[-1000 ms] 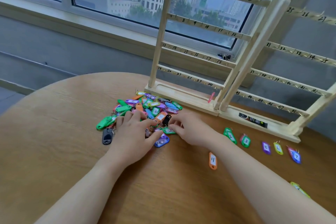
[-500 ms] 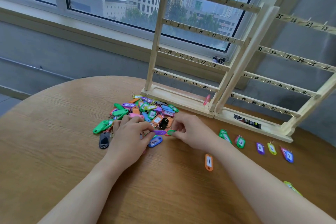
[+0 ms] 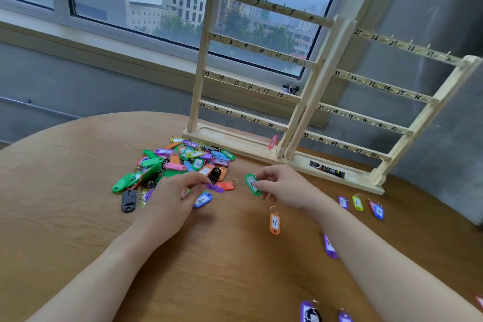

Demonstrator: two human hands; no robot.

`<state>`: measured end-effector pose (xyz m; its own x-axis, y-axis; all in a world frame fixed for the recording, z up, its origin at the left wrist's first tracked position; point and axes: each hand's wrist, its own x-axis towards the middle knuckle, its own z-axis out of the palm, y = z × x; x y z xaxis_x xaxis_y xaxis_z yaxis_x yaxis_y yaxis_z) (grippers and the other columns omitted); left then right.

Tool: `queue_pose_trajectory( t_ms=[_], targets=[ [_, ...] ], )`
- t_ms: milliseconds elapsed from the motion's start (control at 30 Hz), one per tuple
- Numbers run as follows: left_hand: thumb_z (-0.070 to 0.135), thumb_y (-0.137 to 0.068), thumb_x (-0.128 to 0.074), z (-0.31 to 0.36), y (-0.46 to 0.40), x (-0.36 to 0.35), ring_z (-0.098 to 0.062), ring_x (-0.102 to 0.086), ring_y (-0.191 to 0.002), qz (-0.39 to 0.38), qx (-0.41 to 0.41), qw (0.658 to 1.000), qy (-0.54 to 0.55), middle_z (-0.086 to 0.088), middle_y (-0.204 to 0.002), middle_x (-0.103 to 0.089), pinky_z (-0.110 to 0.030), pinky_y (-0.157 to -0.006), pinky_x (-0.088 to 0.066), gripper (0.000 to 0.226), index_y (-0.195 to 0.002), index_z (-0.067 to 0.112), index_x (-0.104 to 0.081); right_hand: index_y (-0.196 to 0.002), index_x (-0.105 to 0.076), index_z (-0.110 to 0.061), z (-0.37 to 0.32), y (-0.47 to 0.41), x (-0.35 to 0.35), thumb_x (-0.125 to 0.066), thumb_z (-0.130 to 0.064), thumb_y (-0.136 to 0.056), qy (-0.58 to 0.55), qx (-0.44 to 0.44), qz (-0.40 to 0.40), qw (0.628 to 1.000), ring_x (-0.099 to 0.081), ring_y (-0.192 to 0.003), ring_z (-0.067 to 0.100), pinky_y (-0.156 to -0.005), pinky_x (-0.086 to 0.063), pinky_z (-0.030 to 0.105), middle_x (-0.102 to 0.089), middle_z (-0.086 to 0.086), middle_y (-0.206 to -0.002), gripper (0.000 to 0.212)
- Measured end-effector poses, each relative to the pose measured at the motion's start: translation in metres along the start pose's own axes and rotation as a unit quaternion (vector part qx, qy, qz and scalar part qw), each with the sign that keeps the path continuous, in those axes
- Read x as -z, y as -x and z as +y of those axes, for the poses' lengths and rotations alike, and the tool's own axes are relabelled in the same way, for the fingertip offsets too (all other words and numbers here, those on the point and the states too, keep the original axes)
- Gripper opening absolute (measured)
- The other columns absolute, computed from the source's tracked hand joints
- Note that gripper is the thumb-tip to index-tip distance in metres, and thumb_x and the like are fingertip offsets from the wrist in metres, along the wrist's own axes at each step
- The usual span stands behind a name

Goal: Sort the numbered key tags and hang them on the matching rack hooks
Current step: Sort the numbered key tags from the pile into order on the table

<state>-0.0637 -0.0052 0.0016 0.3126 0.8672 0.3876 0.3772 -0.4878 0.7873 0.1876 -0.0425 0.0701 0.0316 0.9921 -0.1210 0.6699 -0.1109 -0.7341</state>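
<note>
A heap of coloured key tags (image 3: 183,162) lies on the round wooden table (image 3: 65,217) in front of two wooden racks with numbered hooks. The left rack (image 3: 256,70) carries 1 to 24, the right rack (image 3: 379,102) 25 upward. My right hand (image 3: 285,187) pinches a green tag (image 3: 252,184) just right of the heap. My left hand (image 3: 172,202) pinches a purple tag (image 3: 214,187) at the heap's near edge. One pink tag (image 3: 273,141) hangs under hook 24. An orange tag marked 11 (image 3: 274,223) lies alone near my right wrist.
Sorted tags lie in a row at the right: purple (image 3: 343,202), yellow-green (image 3: 357,202), blue over red (image 3: 378,210). More purple tags lie by my right forearm (image 3: 329,246) and at the bottom edge (image 3: 309,311). A black packet (image 3: 326,168) sits in the right rack's base.
My right hand has drawn a green tag out of the heap and moved it right. My left hand has picked up a purple tag at the heap's edge. The camera tilted upward.
</note>
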Motion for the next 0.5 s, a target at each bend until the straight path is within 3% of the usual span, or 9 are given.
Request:
queue_pose_trajectory(
  t_ms=[200, 367, 500],
  targets=[
    [0.021, -0.102, -0.054, 0.004, 0.007, -0.003, -0.025, -0.062, -0.074, -0.017, -0.011, 1.000, 0.017, 0.016, -0.086, -0.068, -0.043, -0.077, -0.051, 0.018, -0.093, 0.036, -0.057, -0.099, -0.071, -0.014, 0.014, 0.022, 0.010, -0.062, -0.013, -0.098, -0.039, -0.036, 0.028, 0.998, -0.067, -0.066, 0.007, -0.060, -0.050, 0.023, -0.073, 0.002, -0.081, 0.009],
    [0.026, -0.101, -0.055, 0.008, 0.015, -0.001, -0.012, -0.051, -0.063, -0.062, -0.030, 0.998, 0.007, 0.005, -0.077, -0.065, -0.033, -0.062, -0.041, 0.019, -0.099, 0.044, -0.062, -0.097, -0.070, -0.010, 0.026, 0.042, 0.024, -0.064, -0.015, -0.099, -0.064, -0.056, 0.061, 0.994, -0.068, -0.065, 0.007, -0.056, -0.050, 0.020, -0.073, 0.003, -0.083, 0.008],
    [0.027, -0.098, -0.061, 0.017, 0.019, -0.001, 0.000, -0.060, -0.083, -0.094, -0.029, 0.995, 0.011, 0.025, -0.091, -0.067, -0.027, -0.069, -0.044, 0.020, -0.099, 0.046, -0.070, -0.101, -0.068, -0.003, 0.038, 0.055, 0.033, -0.067, -0.016, -0.098, -0.094, -0.074, 0.086, 0.989, -0.074, -0.072, 0.017, -0.061, -0.053, 0.026, -0.076, 0.014, -0.093, 0.013]
  ],
)
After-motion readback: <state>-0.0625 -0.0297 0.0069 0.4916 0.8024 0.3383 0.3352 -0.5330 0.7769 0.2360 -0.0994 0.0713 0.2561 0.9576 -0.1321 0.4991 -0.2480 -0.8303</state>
